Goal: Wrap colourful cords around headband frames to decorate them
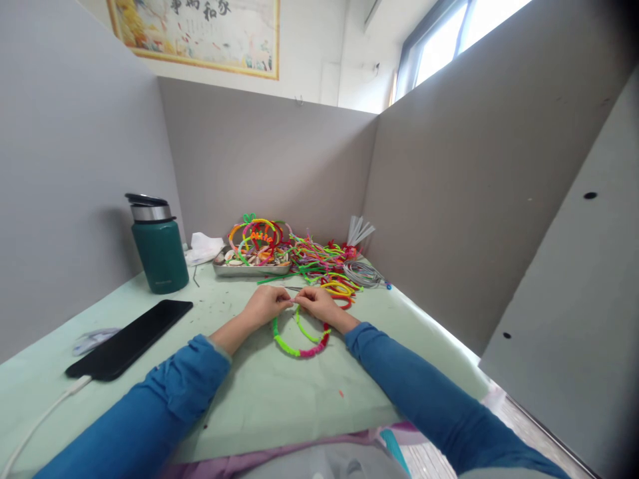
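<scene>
My left hand (267,305) and my right hand (318,305) meet fingertip to fingertip over the table, both pinched closed. A small pale pinkish bit shows between the fingertips, too small to name. Just below lies a ring of fuzzy pipe cleaner (305,352), green on the left and pink-red on the right. Inside it a lime green strand (305,330) curves up to the fingers of my right hand. Whether that strand is held is hidden. Thin dark metal tips, perhaps of a tool, show behind my hands.
A metal tray (252,269) with colourful loops and pieces stands at the back, beside a heap of pipe cleaners (324,256) and a grey wire coil (363,273). At left are a green bottle (160,256) and a black phone (130,338) with a white cable. Grey partitions surround the table (279,406).
</scene>
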The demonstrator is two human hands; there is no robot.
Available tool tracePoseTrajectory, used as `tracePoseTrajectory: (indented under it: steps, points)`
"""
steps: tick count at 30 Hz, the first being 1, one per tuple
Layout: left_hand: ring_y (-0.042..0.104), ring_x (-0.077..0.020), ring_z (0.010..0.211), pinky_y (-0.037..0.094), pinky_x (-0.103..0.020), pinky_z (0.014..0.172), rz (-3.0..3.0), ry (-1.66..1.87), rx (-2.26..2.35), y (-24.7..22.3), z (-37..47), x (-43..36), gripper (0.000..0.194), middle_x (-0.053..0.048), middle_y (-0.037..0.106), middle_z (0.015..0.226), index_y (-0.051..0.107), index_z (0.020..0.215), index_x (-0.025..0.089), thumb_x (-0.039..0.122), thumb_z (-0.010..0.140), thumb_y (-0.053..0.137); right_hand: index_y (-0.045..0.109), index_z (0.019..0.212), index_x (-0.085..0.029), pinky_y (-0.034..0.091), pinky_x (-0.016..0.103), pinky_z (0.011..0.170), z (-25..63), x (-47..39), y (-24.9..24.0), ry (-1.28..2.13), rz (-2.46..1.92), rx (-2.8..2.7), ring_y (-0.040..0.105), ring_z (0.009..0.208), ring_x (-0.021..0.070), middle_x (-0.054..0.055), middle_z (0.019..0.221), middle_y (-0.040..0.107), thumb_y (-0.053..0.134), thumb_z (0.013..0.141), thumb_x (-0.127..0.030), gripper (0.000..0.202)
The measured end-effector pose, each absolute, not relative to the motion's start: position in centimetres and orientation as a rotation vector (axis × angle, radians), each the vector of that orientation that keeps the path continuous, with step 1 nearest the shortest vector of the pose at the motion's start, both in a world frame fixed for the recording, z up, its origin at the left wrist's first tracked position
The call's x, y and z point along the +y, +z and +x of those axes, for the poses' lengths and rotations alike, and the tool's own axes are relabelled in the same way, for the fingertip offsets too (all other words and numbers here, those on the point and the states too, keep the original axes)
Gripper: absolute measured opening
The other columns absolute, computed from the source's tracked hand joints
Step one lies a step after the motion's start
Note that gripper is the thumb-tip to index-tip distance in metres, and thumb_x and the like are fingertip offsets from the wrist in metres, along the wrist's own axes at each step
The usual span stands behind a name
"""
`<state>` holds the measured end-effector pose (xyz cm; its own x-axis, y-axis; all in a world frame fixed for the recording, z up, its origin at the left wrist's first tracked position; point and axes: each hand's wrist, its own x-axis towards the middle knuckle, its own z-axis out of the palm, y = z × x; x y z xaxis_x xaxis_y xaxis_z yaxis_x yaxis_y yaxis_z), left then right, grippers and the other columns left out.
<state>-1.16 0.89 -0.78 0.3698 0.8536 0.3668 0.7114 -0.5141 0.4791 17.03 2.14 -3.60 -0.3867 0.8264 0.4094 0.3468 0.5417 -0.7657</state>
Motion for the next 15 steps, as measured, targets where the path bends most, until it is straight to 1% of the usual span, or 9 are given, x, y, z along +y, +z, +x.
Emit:
tracePoseTrajectory:
  steps: [6, 11, 15]
  points:
    - [0.052, -0.0121, 0.052, 0.034, -0.021, 0.051, 2.275, 0.808, 1.382, -0.5, -1.02, 0.68, 0.032, -0.002, 0.064, 0.058, 0.068, 0.066, 0.016, 0.045, 0.07, 0.055, 0.061, 0.071, -0.014, 0.033, 0.019, 0.052, 17.02, 1.93, -3.68, 0.722, -0.918, -1.999, 0.044, 0.054, 0.0081, -0.001, 0.059, 0.056, 0.052, 0.079, -0.03, 0.019]
    - [0.049, -0.0116, 0.045, 0.034, -0.022, 0.046, 2.0, 0.786, 1.421, -0.54, -1.0, 0.8, 0.038, -0.003, 0.06, 0.051, 0.064, 0.057, 0.012, 0.049, 0.064, 0.06, 0.061, 0.07, -0.014, 0.033, 0.019, 0.052, 17.02, 1.58, -3.4, 0.687, -0.893, -2.029, 0.044, 0.053, 0.0082, -0.001, 0.059, 0.055, 0.051, 0.08, -0.031, 0.022]
    - [0.048, -0.0111, 0.044, 0.035, -0.024, 0.045, 1.722, 0.811, 1.361, -0.59, -0.92, 0.84, 0.033, -0.005, 0.06, 0.053, 0.064, 0.06, 0.01, 0.043, 0.06, 0.065, 0.061, 0.073, -0.014, 0.032, 0.019, 0.053, 17.0, 1.55, -3.46, 0.643, -0.9, -2.059, 0.045, 0.055, 0.0085, -0.001, 0.061, 0.056, 0.05, 0.081, -0.033, 0.024]
